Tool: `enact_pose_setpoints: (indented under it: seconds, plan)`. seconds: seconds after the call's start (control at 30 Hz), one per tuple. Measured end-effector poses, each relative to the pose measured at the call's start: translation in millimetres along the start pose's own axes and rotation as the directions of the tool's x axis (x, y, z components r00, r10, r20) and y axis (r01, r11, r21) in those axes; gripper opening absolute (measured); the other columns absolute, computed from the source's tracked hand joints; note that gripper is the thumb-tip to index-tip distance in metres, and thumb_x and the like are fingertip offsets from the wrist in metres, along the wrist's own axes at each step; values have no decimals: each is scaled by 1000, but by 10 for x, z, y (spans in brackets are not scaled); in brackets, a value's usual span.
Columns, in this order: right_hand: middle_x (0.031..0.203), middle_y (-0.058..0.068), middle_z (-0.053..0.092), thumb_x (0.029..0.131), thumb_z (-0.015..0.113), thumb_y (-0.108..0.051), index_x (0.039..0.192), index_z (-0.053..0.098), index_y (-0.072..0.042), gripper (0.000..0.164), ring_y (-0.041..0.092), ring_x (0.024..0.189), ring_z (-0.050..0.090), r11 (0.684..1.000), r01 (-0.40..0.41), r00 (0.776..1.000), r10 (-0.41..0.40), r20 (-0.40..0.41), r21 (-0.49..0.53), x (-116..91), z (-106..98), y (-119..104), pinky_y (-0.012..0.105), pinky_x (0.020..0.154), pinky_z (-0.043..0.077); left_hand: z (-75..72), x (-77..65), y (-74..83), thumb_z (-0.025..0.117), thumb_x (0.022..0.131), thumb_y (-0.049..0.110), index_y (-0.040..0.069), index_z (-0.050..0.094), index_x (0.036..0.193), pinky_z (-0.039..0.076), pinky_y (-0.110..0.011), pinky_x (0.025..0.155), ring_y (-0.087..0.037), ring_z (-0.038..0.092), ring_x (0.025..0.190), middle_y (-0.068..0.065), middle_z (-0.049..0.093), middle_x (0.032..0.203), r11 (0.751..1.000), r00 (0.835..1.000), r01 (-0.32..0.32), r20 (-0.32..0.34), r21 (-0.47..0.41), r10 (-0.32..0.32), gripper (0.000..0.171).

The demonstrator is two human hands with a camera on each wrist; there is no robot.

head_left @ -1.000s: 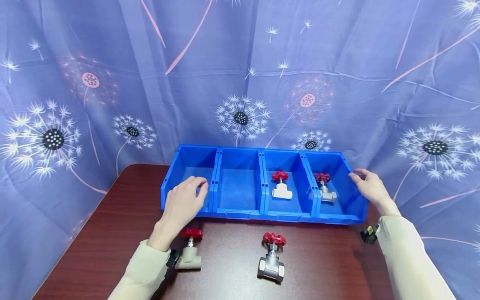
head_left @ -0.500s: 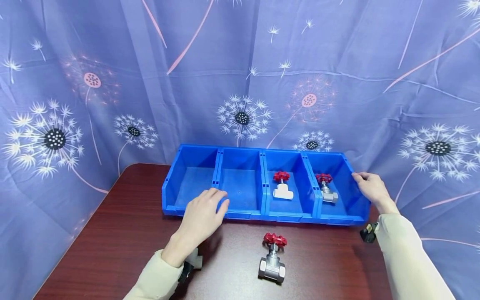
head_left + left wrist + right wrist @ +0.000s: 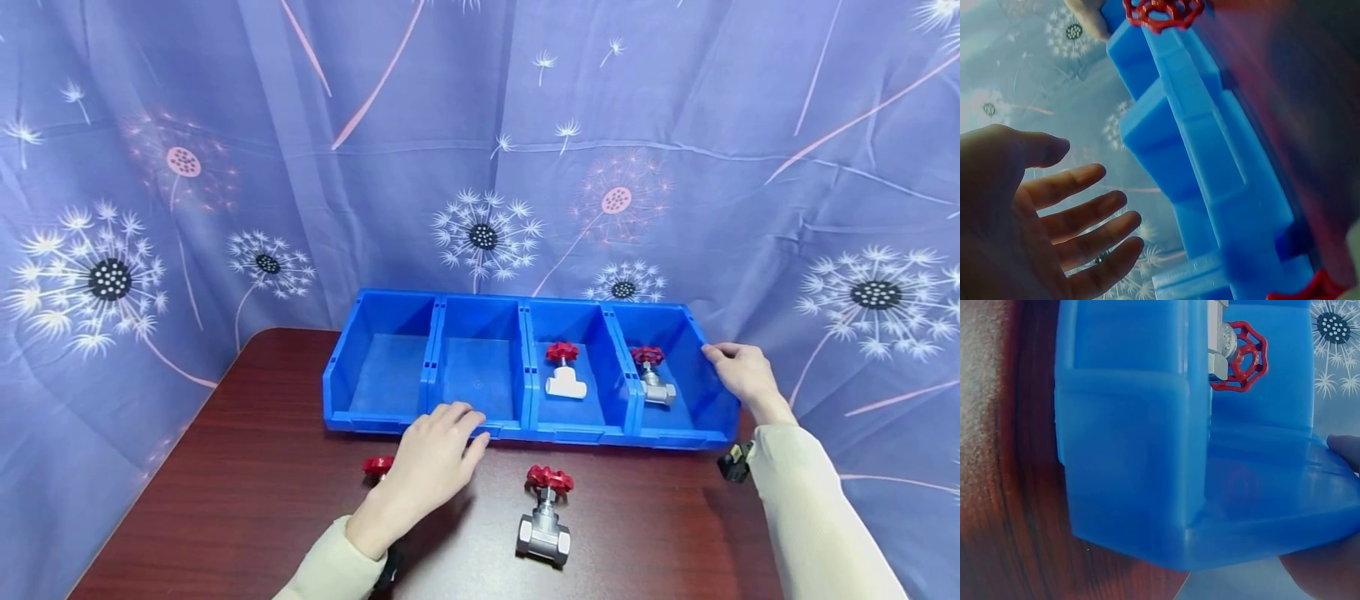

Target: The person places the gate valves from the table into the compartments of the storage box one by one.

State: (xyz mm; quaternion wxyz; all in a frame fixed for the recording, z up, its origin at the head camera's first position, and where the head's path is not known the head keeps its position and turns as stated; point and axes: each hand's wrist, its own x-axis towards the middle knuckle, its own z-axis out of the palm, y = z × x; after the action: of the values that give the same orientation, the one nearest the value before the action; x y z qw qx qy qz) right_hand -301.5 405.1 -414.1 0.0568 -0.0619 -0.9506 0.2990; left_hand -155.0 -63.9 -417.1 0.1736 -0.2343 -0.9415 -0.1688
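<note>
My left hand (image 3: 438,458) hovers over the table just in front of the blue bin row (image 3: 480,432), its fingers spread and holding nothing. In the left wrist view, those fingers (image 3: 1094,222) are apart from the bin wall. My right hand (image 3: 744,382) grips the right end wall of the bin row at its upper edge. To the right of my left hand stands a metal gate valve (image 3: 543,533) with a red handwheel. Another valve's red handwheel (image 3: 377,467) shows beside my left hand, which hides its body.
The bin row has several compartments. A white valve (image 3: 566,383) with a red handwheel lies in the third from the left, a metal valve (image 3: 657,390) in the rightmost. A patterned blue curtain (image 3: 405,208) hangs behind the brown table (image 3: 247,450).
My left hand has moved right and toward me, from over the leftmost compartment to in front of the bins, passing over the left valve. My right hand stays on the end wall.
</note>
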Motion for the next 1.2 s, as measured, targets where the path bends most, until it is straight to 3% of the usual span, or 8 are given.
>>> enact_pose_setpoints:
  seconds: [0.53,1.2]
  plan:
    - [121,34,56,102,45,-44,121,62,6,56,49,109,51,999,-20,1000,20,-6,32,6,10,16,57,86,41,206,-122,319,57,97,35,16,67,117,50,-39,83,-20,59,104,-2,64,115,994,992,-101,80,50,97,29]
    - [125,35,54,101,43,-48,124,60,7,61,49,112,49,996,-48,999,47,8,69,-13,14,39,59,90,40,440,-288,672,58,97,39,21,64,114,46,-32,74,-15,56,99,1,58,113,969,963,-239,144,58,229,26]
